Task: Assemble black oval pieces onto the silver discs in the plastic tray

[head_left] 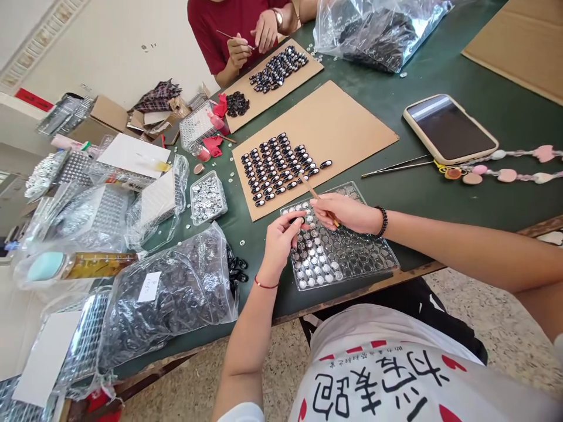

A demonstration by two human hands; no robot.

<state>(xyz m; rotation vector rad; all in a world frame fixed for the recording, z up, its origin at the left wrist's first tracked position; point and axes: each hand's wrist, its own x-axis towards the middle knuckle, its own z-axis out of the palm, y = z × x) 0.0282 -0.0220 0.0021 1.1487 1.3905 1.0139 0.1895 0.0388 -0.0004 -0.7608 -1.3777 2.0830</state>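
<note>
- Clear tray (367, 255) is closest, partly under my hands; white discs (313, 256) sit on its left side, nearer my left hand (281, 239).
- That hand's pinched narrow on a small dark piece (301, 219), mostly hidden.
- Right hand (338, 212) grips a thin stick (309, 186), long axis slanting away and left.
- Just past the tray: cardboard (347, 126) with black pieces (278, 170) in rows.

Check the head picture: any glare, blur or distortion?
Head view: bright glints on the clear tray and labelled bag; pale reflection on the phone; stretched, tilted edges; the shirt blurs at lower right; the stick is reasonably sharp.
</note>
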